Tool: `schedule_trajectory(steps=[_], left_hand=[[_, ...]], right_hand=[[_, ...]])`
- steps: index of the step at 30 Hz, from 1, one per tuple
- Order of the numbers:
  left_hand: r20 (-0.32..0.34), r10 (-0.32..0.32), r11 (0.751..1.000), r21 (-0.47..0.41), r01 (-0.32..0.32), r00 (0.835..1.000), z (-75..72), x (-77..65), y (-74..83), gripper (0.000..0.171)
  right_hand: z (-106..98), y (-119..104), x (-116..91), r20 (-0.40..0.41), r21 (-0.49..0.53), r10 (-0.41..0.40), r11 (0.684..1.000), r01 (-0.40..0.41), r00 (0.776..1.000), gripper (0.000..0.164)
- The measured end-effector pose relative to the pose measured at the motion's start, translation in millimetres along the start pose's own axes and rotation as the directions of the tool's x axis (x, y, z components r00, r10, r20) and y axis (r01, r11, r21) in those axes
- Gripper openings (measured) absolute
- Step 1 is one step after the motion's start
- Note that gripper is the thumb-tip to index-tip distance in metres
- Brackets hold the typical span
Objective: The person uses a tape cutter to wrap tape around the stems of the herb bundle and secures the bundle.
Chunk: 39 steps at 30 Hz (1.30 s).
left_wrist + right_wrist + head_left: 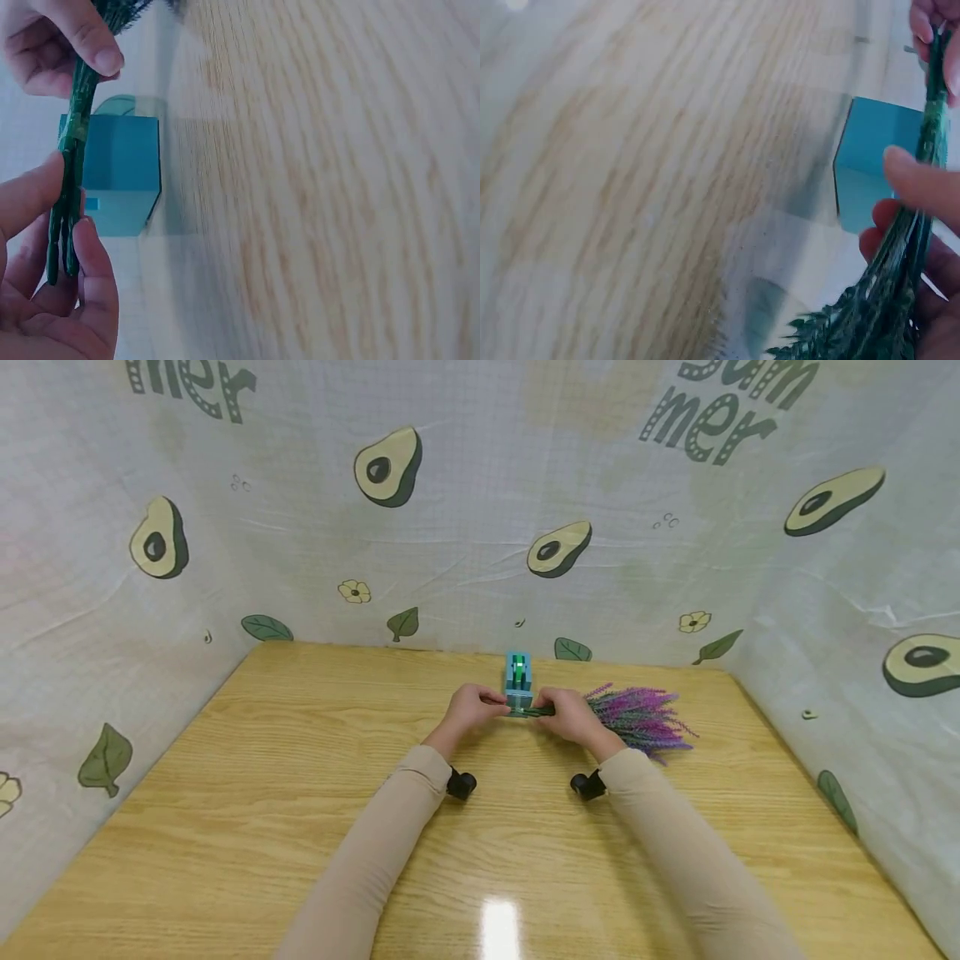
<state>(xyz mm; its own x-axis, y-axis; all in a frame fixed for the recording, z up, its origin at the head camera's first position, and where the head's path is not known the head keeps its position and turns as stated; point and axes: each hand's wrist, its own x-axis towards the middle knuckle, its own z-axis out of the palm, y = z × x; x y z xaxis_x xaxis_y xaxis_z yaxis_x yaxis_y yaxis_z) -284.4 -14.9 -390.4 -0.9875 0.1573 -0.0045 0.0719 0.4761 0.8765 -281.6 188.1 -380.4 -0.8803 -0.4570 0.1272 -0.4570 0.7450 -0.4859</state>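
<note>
A bunch of artificial lavender with purple flower heads lies sideways, heads to the right. Its green stems run leftward between both hands. My left hand pinches the stems near their cut ends, thumb on one side and fingers on the other. Farther up, close to the leafy part, my right hand grips the same stems. A shiny band of clear tape shows on the stems between the hands. Right behind them stands a light-blue tape dispenser with a green core; the stems overlap its front in the wrist views.
The wooden table carries the work near its far edge. A pale cloth printed with avocados and leaves hangs behind it and along both sides. Each wrist wears a small black camera.
</note>
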Motion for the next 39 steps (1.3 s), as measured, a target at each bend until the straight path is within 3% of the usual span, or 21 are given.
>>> schedule_trajectory(steps=[4, 10, 15, 21, 26, 29, 32, 36, 39], left_hand=[[0.018, -0.013, 1.000, -0.006, 0.013, 1.000, 0.4, 2.2, 0.8, 0.016], [0.008, -0.016, 1.000, 0.020, 0.016, 1.000, 5.0, 2.7, 4.3, 0.017], [-0.036, -0.055, 0.998, -0.017, 0.055, 0.998, 14.8, 1.3, 3.4, 0.021], [-0.031, -0.065, 0.992, -0.111, 0.061, 0.997, 21.0, 0.1, -2.3, 0.035], [-0.110, -0.066, 0.987, -0.151, 0.048, 0.992, 28.9, 2.8, -0.8, 0.041], [-0.164, -0.107, 0.977, -0.200, 0.073, 0.981, 33.9, 5.6, 1.3, 0.039], [-0.177, -0.174, 0.946, -0.302, 0.115, 0.969, 35.3, 8.3, 4.5, 0.035], [-0.139, -0.259, 0.859, -0.485, 0.162, 0.956, 33.8, 11.6, 10.2, 0.033], [-0.110, -0.304, 0.809, -0.555, 0.195, 0.946, 31.8, 12.0, 11.1, 0.033]], right_hand=[[-3, -2, -2, 0.029, 0.019, 0.007, 1.000, -0.007, 1.000, 0.021], [-7, -8, -2, -0.041, -0.125, 0.011, 0.992, -0.016, 0.999, 0.019], [-3, -9, -1, -0.090, -0.182, 0.005, 0.983, -0.022, 0.996, 0.017], [3, -4, 1, -0.091, -0.174, 0.002, 0.985, -0.018, 0.996, 0.017], [3, -3, 1, -0.088, -0.166, 0.004, 0.986, -0.018, 0.996, 0.017], [2, -4, 1, -0.082, -0.156, -0.001, 0.988, -0.012, 0.997, 0.017], [0, -5, 0, -0.077, -0.129, -0.019, 0.992, 0.009, 0.997, 0.017], [-2, -6, 0, -0.084, -0.096, -0.047, 0.995, 0.038, 0.995, 0.015], [0, -6, 1, -0.066, -0.090, -0.060, 0.994, 0.054, 0.996, 0.014]])
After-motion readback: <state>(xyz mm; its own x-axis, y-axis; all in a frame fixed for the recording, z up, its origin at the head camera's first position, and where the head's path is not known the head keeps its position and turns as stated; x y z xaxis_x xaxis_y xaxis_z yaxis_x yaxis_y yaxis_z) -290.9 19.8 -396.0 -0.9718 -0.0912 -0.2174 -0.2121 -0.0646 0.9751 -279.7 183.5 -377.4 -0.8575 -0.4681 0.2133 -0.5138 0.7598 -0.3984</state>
